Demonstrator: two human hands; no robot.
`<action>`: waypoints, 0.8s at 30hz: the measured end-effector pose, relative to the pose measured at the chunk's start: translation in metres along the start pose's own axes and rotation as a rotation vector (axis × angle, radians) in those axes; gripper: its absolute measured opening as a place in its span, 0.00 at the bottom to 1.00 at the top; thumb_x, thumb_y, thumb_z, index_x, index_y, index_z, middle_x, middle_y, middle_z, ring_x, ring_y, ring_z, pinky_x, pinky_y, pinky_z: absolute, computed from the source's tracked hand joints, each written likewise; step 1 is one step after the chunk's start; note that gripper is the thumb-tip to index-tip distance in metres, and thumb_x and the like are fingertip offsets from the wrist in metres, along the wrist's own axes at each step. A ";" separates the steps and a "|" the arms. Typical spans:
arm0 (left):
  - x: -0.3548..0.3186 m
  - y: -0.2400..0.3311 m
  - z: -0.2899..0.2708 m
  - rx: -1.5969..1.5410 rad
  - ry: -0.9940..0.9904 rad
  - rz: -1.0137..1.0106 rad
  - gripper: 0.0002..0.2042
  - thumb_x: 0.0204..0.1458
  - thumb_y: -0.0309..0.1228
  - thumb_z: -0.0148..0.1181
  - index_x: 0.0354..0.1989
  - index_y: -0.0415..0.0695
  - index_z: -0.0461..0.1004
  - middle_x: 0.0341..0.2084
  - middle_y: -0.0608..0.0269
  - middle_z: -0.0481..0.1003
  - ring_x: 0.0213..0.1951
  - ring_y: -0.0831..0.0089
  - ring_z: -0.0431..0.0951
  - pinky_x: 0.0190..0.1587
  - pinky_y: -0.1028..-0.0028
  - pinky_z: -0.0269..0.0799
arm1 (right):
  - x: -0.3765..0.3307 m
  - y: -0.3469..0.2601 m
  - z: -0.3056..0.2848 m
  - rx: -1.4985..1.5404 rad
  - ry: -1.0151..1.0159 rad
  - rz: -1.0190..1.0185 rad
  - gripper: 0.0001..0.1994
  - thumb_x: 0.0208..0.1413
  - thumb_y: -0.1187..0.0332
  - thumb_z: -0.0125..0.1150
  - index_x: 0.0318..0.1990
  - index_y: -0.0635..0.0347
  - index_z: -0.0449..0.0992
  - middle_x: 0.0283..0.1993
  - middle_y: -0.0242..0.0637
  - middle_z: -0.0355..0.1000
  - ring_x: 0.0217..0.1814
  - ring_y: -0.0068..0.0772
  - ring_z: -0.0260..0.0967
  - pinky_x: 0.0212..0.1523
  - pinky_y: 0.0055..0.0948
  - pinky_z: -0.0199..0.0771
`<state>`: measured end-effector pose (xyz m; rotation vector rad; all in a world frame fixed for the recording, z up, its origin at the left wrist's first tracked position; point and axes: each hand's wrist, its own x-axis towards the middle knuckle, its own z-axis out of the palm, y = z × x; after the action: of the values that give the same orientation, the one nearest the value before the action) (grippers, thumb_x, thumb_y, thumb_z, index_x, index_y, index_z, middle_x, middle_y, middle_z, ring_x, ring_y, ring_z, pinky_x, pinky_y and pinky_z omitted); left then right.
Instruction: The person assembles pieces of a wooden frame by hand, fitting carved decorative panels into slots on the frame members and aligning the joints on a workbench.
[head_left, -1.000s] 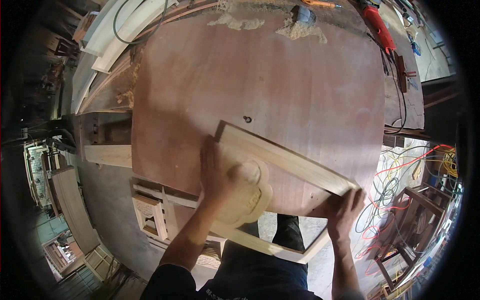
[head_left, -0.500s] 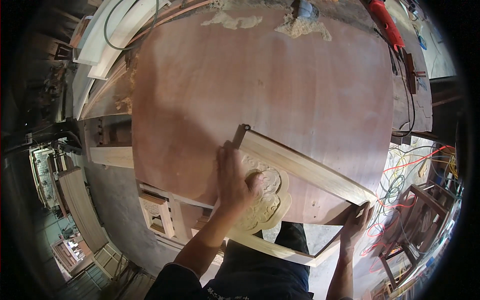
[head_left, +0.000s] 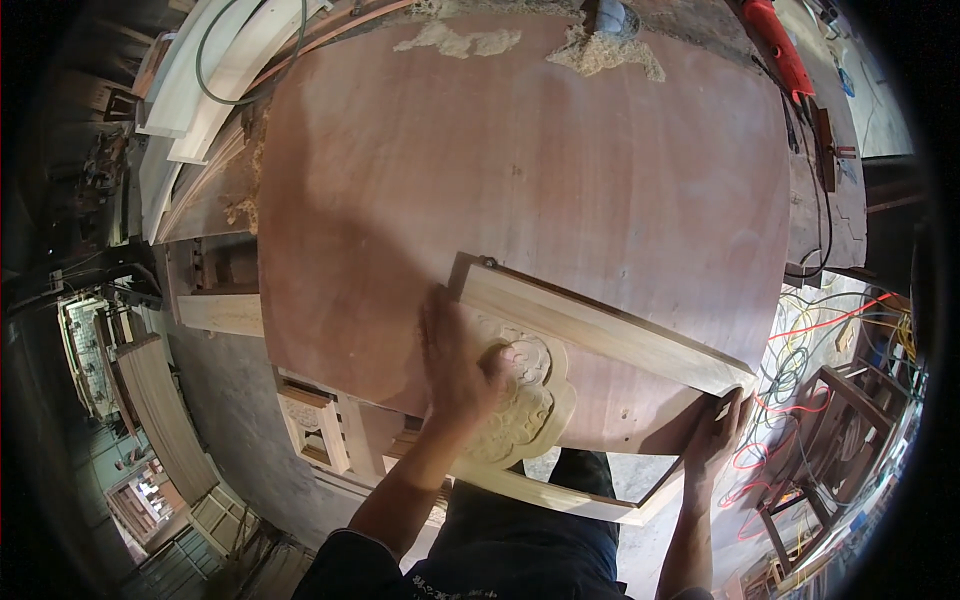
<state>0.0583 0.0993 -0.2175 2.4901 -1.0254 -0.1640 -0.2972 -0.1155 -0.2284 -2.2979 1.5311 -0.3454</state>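
Note:
A pale wooden frame (head_left: 600,325) with a carved, scalloped wooden panel (head_left: 540,420) at its left end is tilted over the near edge of a broad reddish-brown plywood board (head_left: 520,190). My left hand (head_left: 460,365) grips the frame's left end, its fingers along the outer side and its thumb over the carving; the hand is slightly blurred. At the right end, my right hand (head_left: 715,435) is closed around the short side near the far corner. My left hand and wrist hide part of the carving and the frame's left side.
Long pale boards (head_left: 215,90) lie at the far left, and sawdust (head_left: 605,55) clumps along the back edge. A red power tool (head_left: 780,50) rests at the far right. Cables (head_left: 790,370) tangle on the floor beside a dark wooden stool (head_left: 850,410). Smaller frames (head_left: 315,425) stand below left.
The far left corner of the frame has swung left and slightly down, with my left hand moving along. My right hand keeps hold of the right end, nearly in place.

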 end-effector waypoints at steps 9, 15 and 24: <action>0.006 -0.029 -0.009 0.040 0.003 -0.091 0.42 0.58 0.42 0.63 0.75 0.32 0.52 0.73 0.29 0.54 0.73 0.31 0.52 0.75 0.41 0.46 | 0.031 -0.032 0.025 0.059 0.013 -0.090 0.24 0.68 0.76 0.55 0.71 0.61 0.67 0.78 0.64 0.50 0.80 0.63 0.52 0.74 0.45 0.62; 0.016 -0.053 -0.027 0.052 0.092 -0.009 0.27 0.59 0.40 0.63 0.63 0.37 0.70 0.64 0.34 0.66 0.66 0.33 0.63 0.70 0.43 0.56 | 0.048 -0.071 0.042 0.082 -0.025 -0.164 0.24 0.65 0.77 0.55 0.69 0.63 0.68 0.78 0.64 0.50 0.79 0.67 0.51 0.76 0.49 0.58; 0.015 -0.104 -0.051 0.007 0.188 -0.059 0.11 0.61 0.34 0.58 0.43 0.39 0.78 0.45 0.46 0.76 0.52 0.43 0.71 0.59 0.47 0.63 | 0.059 -0.134 0.074 0.133 -0.079 -0.269 0.28 0.63 0.71 0.58 0.72 0.57 0.65 0.77 0.68 0.50 0.78 0.74 0.48 0.77 0.58 0.49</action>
<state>0.1493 0.1722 -0.2172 2.4884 -0.8773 0.0554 -0.1334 -0.1112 -0.2384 -2.3820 1.1279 -0.4074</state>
